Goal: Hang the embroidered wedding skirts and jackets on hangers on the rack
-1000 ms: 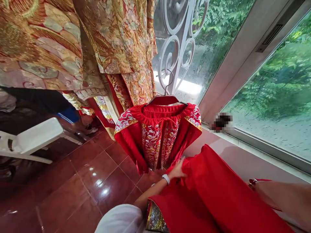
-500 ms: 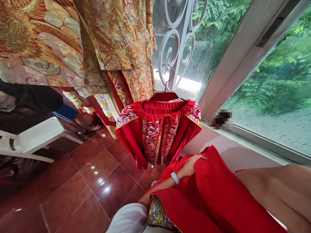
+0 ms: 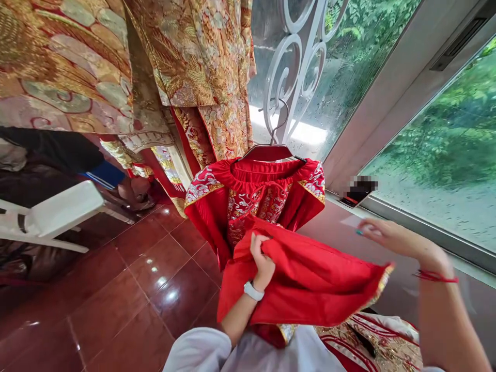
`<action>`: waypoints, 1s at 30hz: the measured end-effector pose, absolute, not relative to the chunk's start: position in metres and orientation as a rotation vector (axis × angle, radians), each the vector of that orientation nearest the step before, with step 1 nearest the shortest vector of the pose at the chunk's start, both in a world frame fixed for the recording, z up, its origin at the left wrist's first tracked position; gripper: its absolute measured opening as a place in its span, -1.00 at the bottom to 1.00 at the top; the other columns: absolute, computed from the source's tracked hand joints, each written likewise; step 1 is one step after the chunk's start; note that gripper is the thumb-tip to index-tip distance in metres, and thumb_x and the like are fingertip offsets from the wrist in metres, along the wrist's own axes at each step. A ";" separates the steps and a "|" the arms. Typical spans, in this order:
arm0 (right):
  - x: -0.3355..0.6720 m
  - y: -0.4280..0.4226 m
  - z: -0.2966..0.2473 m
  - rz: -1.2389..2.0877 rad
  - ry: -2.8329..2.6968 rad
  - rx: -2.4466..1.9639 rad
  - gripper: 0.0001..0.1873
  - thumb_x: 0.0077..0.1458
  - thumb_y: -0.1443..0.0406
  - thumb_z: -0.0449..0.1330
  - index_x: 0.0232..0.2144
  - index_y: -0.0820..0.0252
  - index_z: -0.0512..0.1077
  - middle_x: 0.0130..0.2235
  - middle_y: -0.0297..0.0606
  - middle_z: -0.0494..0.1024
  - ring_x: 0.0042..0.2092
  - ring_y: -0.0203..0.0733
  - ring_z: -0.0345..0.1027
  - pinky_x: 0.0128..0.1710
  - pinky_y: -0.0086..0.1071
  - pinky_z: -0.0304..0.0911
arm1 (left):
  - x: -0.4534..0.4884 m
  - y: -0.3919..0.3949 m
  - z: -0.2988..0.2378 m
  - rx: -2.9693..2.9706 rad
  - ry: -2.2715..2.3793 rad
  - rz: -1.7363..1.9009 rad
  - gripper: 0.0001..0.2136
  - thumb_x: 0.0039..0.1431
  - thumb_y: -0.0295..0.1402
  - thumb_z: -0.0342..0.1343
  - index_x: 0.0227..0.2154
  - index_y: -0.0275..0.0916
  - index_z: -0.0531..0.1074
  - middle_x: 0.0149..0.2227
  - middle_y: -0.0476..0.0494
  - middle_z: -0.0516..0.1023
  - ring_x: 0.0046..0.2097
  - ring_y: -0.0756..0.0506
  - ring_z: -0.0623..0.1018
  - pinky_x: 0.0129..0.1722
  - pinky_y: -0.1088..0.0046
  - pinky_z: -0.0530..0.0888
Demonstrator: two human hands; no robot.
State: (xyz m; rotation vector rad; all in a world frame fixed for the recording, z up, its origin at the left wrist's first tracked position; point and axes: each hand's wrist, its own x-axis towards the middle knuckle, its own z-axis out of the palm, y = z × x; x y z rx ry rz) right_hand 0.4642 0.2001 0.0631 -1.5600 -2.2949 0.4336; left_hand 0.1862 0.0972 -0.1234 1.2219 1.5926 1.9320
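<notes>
My left hand, with a white watch on its wrist, is closed on a red garment. The garment spreads across my lap, plain red side up, with an embroidered gold-and-silver edge at its right corner. Its upper end overlaps a red embroidered jacket on a hanger. My right hand is raised above and right of the garment, apart from it, fingers loosely curved and somewhat blurred. I see nothing in it. A red cord bracelet circles that wrist.
The hanger hooks on a white scrolled metal grille by the window. Gold embroidered garments hang at upper left. A dark object, partly blurred out, lies on the sill. Left are a white chair and another person's legs.
The red garment has swung left and up in front of the hanging jacket. My left hand has shifted left and down. My right hand has come into view on the right.
</notes>
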 end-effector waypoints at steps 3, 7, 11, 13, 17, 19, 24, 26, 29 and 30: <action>0.385 0.200 0.034 0.898 -2.395 -1.300 -0.55 0.25 0.16 0.13 0.14 0.16 0.42 0.17 0.02 0.47 0.06 -0.09 0.48 0.03 -0.25 0.39 | 0.228 0.097 -0.133 1.497 1.491 1.717 -0.91 0.05 -0.36 0.10 -0.34 -0.11 0.42 -0.36 -0.15 0.46 -0.23 -0.24 0.47 0.06 0.03 0.40; 0.296 0.193 -0.012 1.128 -2.618 -1.150 -0.64 0.14 0.42 0.15 -0.01 0.21 0.53 0.00 -0.09 0.61 -0.05 -0.06 0.54 0.02 -0.24 0.39 | 0.248 0.085 -0.161 1.617 1.383 1.461 -0.76 0.04 -0.44 0.04 -0.21 -0.14 0.47 -0.14 -0.30 0.48 -0.03 -0.31 0.48 -0.01 0.05 0.49; 0.282 0.185 -0.017 1.056 -2.539 -0.985 -0.57 0.14 0.53 -0.03 -0.17 0.18 0.58 -0.13 -0.18 0.66 -0.08 -0.14 0.55 0.01 -0.29 0.37 | 0.202 0.062 -0.189 1.670 1.487 1.506 -0.70 0.10 -0.49 -0.01 -0.11 -0.16 0.44 -0.01 -0.30 0.46 0.09 -0.27 0.46 0.10 0.03 0.45; 0.286 0.179 -0.002 1.139 -2.603 -0.694 -0.53 0.12 0.55 -0.05 -0.14 0.16 0.58 -0.10 -0.20 0.65 -0.07 -0.18 0.54 0.01 -0.34 0.36 | 0.164 0.054 -0.198 1.496 1.683 1.694 -0.77 0.20 -0.44 -0.03 -0.11 -0.18 0.40 -0.01 -0.30 0.44 0.07 -0.23 0.47 0.10 0.05 0.44; 0.283 0.156 0.032 1.335 -2.772 -0.186 -0.47 0.06 0.61 -0.07 -0.12 0.23 0.57 -0.10 -0.16 0.65 -0.05 -0.21 0.53 0.00 -0.41 0.34 | 0.087 0.061 -0.204 1.207 1.768 1.571 -0.68 0.26 -0.29 0.00 0.06 -0.19 0.31 0.07 -0.28 0.43 0.10 -0.19 0.46 0.13 0.11 0.42; 0.277 0.144 0.042 1.450 -2.826 0.029 -0.49 0.07 0.62 -0.06 -0.12 0.24 0.57 -0.10 -0.16 0.65 -0.04 -0.22 0.53 0.00 -0.44 0.32 | 0.057 0.071 -0.201 1.372 1.598 1.287 -0.53 0.20 -0.27 0.08 0.18 -0.19 0.26 0.21 -0.31 0.35 0.24 -0.21 0.36 0.26 0.08 0.30; 0.258 0.118 0.044 1.647 -2.855 0.588 -0.61 0.13 0.60 0.03 -0.13 0.25 0.53 -0.09 -0.19 0.65 -0.07 -0.28 0.54 -0.17 -0.57 0.29 | 0.023 0.098 -0.170 1.774 1.226 0.818 -0.35 0.08 -0.39 0.16 0.28 -0.16 0.22 0.42 -0.27 0.03 0.45 -0.28 -0.06 0.40 -0.03 -0.05; 0.251 0.109 0.041 1.632 -2.858 0.816 -0.66 0.13 0.57 0.08 -0.12 0.27 0.52 -0.09 -0.19 0.65 -0.11 -0.28 0.55 -0.29 -0.57 0.27 | 0.017 0.105 -0.157 1.878 1.018 0.592 -0.36 -0.09 -0.44 0.22 0.16 -0.18 0.37 0.35 -0.27 0.20 0.42 -0.34 0.04 0.38 -0.05 -0.02; 0.252 0.104 0.038 1.558 -2.776 0.818 -0.67 0.13 0.55 0.09 -0.11 0.29 0.52 -0.08 -0.17 0.65 -0.14 -0.26 0.55 -0.34 -0.54 0.27 | 0.002 0.098 -0.151 1.916 1.032 0.362 -0.46 -0.26 -0.46 0.26 -0.06 -0.19 0.50 0.10 -0.20 0.51 0.22 -0.32 0.39 0.33 -0.01 0.14; 0.257 0.106 0.038 1.561 -2.706 0.756 -0.67 0.16 0.53 0.05 -0.12 0.31 0.53 -0.09 -0.15 0.65 -0.14 -0.25 0.56 -0.32 -0.53 0.29 | -0.006 0.089 -0.154 1.886 1.151 0.355 -0.53 -0.24 -0.43 0.26 -0.12 -0.18 0.51 0.02 -0.17 0.57 0.12 -0.28 0.47 0.30 0.02 0.20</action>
